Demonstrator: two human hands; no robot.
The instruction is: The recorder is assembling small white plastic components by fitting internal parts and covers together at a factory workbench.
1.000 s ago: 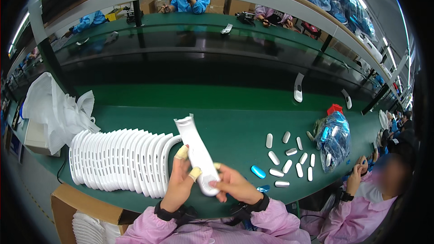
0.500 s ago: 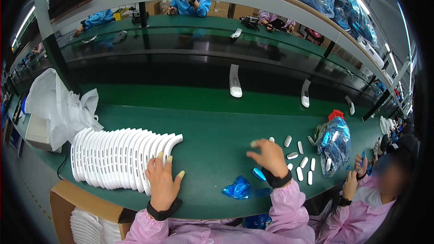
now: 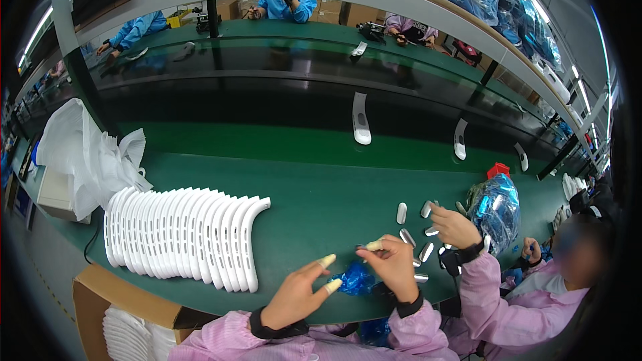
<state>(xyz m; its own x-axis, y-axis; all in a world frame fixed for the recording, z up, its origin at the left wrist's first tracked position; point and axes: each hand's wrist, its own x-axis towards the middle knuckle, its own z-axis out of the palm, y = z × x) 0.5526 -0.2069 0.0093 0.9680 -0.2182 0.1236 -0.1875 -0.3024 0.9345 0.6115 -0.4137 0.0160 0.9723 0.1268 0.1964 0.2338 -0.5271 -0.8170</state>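
My left hand is over the front of the green table, fingers spread and nothing in them, with yellow covers on some fingertips. To its right, my right hand pinches a small dark thing, mostly hidden by the fingers. Crumpled blue film lies between my two hands. A row of white curved plastic shells stands on edge at the left, untouched by either hand. Several small silvery oval pieces are scattered right of and beyond my right hand.
A co-worker's hand reaches among the oval pieces. Behind it sits a clear bag of blue-wrapped pieces beside a red box. White shells lie on the dark conveyor. An open carton stands front left, below white foam sheets.
My left hand has left the row of shells and moved right. My right hand has come nearer, closing its fingers. A co-worker's hand has reached in, and the conveyor shells have shifted right.
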